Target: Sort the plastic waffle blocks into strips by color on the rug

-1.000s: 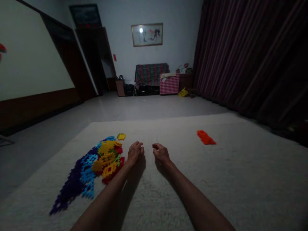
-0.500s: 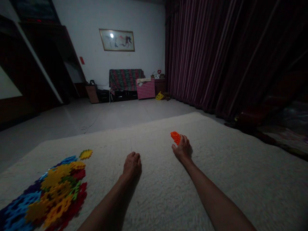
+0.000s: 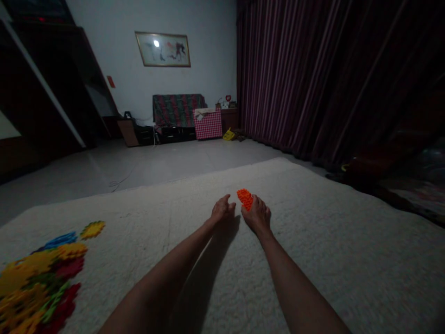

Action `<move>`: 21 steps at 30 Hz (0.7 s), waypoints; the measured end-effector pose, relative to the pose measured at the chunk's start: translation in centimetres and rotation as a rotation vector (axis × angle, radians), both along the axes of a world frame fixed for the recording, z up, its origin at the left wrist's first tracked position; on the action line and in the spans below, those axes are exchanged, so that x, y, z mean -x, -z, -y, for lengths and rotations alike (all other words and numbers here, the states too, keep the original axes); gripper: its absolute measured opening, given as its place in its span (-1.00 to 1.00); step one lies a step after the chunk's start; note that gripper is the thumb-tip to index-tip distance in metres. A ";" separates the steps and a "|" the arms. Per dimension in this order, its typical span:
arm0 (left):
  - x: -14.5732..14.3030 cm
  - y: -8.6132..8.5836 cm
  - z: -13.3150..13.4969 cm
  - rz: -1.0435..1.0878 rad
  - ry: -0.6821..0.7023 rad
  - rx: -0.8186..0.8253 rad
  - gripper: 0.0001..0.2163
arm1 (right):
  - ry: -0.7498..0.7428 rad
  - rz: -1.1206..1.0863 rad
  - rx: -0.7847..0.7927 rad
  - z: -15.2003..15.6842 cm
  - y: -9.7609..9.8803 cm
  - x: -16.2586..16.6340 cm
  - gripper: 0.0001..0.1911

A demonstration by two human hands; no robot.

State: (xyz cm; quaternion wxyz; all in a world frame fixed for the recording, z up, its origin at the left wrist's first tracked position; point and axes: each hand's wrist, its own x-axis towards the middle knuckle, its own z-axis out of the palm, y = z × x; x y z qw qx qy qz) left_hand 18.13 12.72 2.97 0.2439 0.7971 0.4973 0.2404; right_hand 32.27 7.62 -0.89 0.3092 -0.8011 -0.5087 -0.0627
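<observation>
A bright orange stack of toothed pieces (image 3: pixel 244 197), bumpy on its outer side, is above the pale fleecy cover. My right hand (image 3: pixel 257 214) grips it from the right, fingers curled behind it and the thumb in front. Just left of it, my left hand (image 3: pixel 222 209) is raised with its fingers apart and nothing in them; a small gap separates it from the orange pieces. How many orange pieces are in the stack cannot be made out.
On the left lies a heap of gear-shaped plastic pieces (image 3: pixel 38 273) in yellow, blue, green and red. One yellow piece (image 3: pixel 92 229) sits apart from it. The fleecy cover (image 3: pixel 333 250) ends before a tiled floor (image 3: pixel 167 162). Dark curtains (image 3: pixel 278 74) hang at the right.
My left hand has moved right and forward, close to the orange pieces, and its fingers have opened. The right hand keeps its hold, and the view has turned slightly right.
</observation>
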 end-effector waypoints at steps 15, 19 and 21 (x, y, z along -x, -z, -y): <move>-6.8 2.4 -3.9 0.195 0.120 0.017 -0.62 | -0.007 -0.079 -0.029 0.2 -0.7 0.4 -0.33; -4.9 2.6 -2.7 0.211 0.087 -0.032 -0.65 | -0.113 -0.064 0.005 0.4 -0.7 0.5 -0.35; -3.8 2.5 -1.9 0.160 0.053 -0.052 -0.66 | -0.161 -0.062 0.026 0.6 -0.6 1.1 -0.40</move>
